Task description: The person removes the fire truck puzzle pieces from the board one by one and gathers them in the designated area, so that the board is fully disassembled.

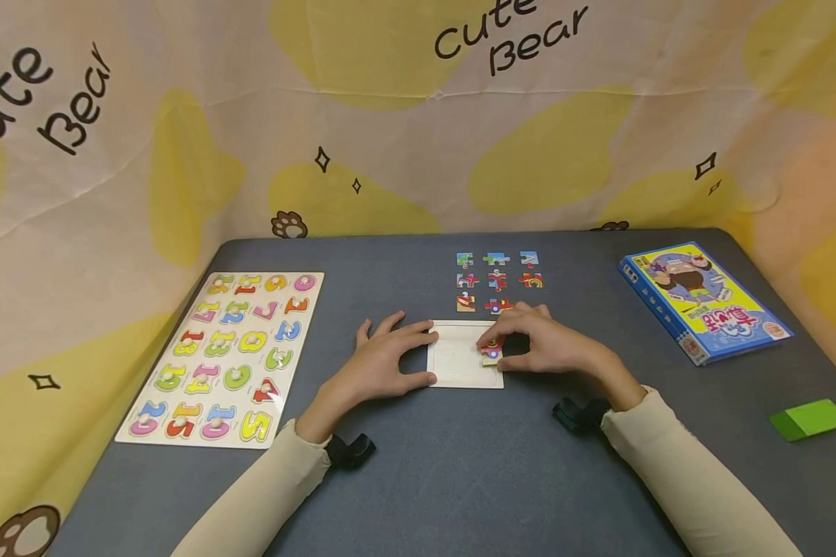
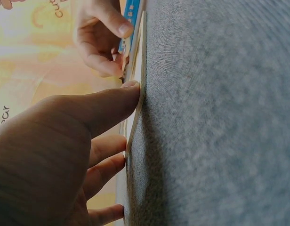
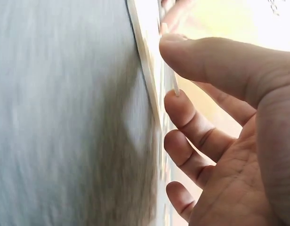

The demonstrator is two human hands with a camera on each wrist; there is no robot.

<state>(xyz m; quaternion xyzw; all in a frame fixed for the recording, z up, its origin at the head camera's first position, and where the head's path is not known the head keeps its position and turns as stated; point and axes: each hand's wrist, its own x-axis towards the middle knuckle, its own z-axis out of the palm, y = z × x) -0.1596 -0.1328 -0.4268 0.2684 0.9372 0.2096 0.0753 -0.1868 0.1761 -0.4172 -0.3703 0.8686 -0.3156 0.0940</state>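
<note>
A small white puzzle tray with a raised border lies flat on the grey table. My left hand rests at its left side, fingers spread and fairly straight, thumb and index fingertips touching the tray's edge. In the left wrist view, the thumb presses against the tray edge. My right hand pinches a colourful jigsaw piece between thumb and fingers over the tray's right part. Seen from the right wrist, the piece is a thin edge-on sliver, its picture side hidden.
Several loose jigsaw pieces lie in rows behind the tray. On the left is a number puzzle board with knobbed digits. A blue and yellow box lies at the right, with a green block nearer. A printed cloth hangs behind the table.
</note>
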